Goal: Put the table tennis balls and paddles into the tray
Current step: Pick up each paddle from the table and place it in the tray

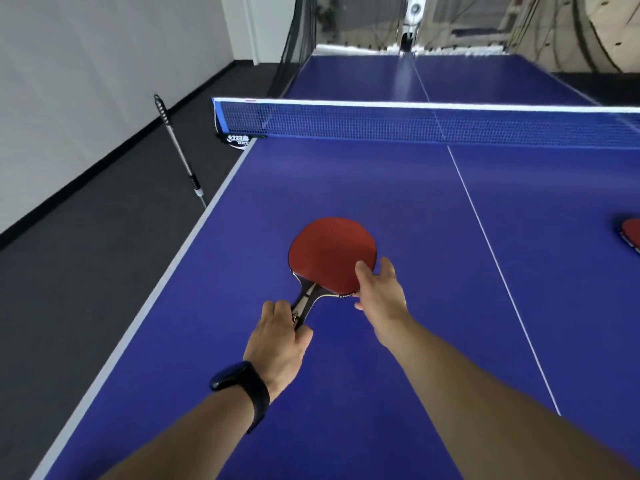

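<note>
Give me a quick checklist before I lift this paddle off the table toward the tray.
1. Left hand closed on the handle of the paddle: ok.
2. Right hand steadying the blade's edge: ok, fingers open, touching rather than gripping.
3. Space around the paddle on the table: ok.
4. Tray location: not ok, not in view.
5. Second paddle at right edge: ok, apart, awaiting pickup.
6. Balls: cannot tell, none in view.

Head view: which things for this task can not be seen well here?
- Tray and balls: none in the head view.
- Second paddle: cut off by the right edge.
- Paddle handle: its end is covered by the left hand.
- Right hand: it hides whether its fingers touch the blade.
</note>
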`<state>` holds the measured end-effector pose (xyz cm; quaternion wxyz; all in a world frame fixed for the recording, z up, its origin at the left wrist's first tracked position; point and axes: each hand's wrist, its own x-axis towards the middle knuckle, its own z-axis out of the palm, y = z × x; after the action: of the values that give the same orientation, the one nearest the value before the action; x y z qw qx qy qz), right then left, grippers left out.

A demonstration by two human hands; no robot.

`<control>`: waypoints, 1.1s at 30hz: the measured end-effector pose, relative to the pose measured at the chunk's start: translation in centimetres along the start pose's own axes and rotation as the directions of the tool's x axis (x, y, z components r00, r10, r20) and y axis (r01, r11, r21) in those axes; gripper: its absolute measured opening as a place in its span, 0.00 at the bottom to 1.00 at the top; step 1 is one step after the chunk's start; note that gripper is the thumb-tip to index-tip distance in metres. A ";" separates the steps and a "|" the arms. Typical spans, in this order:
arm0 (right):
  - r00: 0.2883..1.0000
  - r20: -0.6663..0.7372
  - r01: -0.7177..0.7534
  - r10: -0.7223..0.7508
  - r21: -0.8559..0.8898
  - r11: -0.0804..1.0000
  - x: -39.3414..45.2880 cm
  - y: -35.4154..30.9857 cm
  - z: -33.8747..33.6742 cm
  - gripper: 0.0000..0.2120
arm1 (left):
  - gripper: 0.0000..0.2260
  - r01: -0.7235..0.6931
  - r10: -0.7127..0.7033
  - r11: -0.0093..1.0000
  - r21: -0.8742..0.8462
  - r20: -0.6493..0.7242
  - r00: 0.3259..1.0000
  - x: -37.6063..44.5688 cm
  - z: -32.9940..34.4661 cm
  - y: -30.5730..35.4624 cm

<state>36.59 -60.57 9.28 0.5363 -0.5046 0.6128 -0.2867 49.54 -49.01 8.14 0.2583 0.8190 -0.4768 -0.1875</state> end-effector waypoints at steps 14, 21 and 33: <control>0.980 0.199 -0.037 -0.001 0.185 0.982 -26.9 4.3 17.2 0.14 | 0.09 0.112 -0.111 0.988 0.103 -0.023 0.994 -24.4 -17.1 -19.6; 0.958 0.274 -0.105 0.084 0.063 0.993 -34.3 11.9 19.9 0.11 | 0.12 0.294 -0.300 0.949 0.110 0.040 0.953 -31.8 -15.8 -24.5; 0.895 0.441 0.232 -0.073 -0.318 0.919 -33.0 16.1 18.9 0.21 | 0.19 0.505 -0.505 0.863 -0.004 0.000 0.863 -36.8 -9.5 -22.5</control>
<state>46.69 -21.16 2.18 0.5284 -0.6918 0.4829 -0.0950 52.70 -5.15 4.42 0.2019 0.9149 -0.2453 -0.2491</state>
